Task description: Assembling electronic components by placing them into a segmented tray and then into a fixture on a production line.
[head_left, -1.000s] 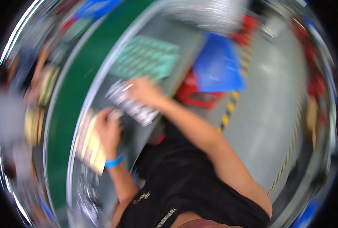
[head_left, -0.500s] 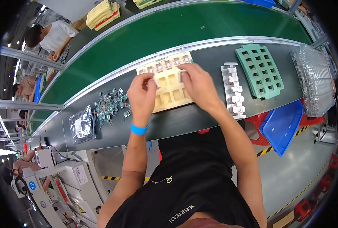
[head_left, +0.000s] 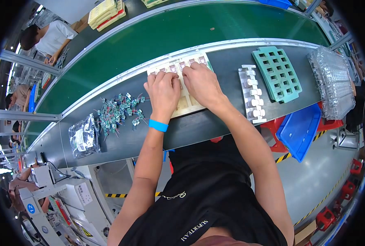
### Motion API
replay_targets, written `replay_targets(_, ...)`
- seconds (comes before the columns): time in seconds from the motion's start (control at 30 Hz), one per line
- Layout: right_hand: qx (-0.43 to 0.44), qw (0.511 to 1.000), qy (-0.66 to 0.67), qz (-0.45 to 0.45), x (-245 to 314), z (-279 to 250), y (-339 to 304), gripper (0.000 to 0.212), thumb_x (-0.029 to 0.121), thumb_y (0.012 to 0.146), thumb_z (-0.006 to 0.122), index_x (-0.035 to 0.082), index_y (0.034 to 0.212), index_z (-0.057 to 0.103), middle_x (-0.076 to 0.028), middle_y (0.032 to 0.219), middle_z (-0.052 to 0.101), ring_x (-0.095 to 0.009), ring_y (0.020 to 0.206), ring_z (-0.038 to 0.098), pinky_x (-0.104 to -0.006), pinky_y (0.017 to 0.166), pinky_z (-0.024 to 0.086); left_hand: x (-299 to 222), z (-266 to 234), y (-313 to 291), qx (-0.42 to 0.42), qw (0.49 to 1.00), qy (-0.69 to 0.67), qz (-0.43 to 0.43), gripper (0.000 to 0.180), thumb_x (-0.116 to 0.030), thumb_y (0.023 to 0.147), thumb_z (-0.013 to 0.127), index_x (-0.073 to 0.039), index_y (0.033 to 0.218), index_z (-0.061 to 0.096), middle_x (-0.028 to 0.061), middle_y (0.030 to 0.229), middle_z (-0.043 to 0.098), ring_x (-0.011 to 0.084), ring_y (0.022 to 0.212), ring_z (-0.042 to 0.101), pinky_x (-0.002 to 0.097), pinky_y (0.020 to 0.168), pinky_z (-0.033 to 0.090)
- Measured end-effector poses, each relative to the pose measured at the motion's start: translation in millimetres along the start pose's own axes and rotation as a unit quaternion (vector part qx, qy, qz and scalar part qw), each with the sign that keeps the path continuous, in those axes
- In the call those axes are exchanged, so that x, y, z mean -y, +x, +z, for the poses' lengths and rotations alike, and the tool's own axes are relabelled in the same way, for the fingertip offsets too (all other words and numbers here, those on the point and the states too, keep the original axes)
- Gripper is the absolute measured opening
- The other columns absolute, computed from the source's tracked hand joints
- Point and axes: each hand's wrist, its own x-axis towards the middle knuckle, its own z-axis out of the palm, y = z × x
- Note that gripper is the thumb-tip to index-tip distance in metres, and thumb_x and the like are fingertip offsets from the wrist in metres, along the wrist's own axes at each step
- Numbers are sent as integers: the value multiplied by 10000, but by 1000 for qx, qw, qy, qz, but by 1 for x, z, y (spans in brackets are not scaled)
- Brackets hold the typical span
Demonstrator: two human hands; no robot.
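My left hand and my right hand are side by side over a cream tray with rows of square pockets. Both have curled fingers pressed down at the pockets just below the far row. Small brownish-clear parts sit in that far row. Whatever lies under my fingertips is hidden. A blue band circles my left wrist. Left of the tray spreads a pile of small green circuit boards with thin wires. A white plastic strip holder bearing several white pieces lies to the right.
A green tray with square holes and stacked clear plastic trays stand farther right. A silvery bag lies left. A blue bin and red stool sit below the bench edge. Beyond runs a green conveyor belt; a co-worker is at far left.
Both hands have moved closer together and farther up the tray, fingers now down at its pockets. The small pale pieces seen in each hand's fingers are now hidden. The whole view has shifted slightly.
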Motion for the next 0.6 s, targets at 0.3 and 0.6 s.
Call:
replay_targets(0.3,-109,990,84,40,-9,-35,-28,130,152,883,653,66,958,715,-132,894,638,-338,875,617,-436,786,517,0,-19,-9,123,992,-5,32,267,-204,832,693,-114,1080,738,60,1087,629,316,1060,492,445,880,370)
replay_targets(0.6,-155,916,153,337,-90,-136,-141,191,149,930,629,-19,1000,688,-94,795,674,-141,690,610,-307,657,492,-38,-39,-3,108,989,-24,98,394,-203,804,723,-86,1179,692,107,1083,622,329,1019,506,464,883,404)
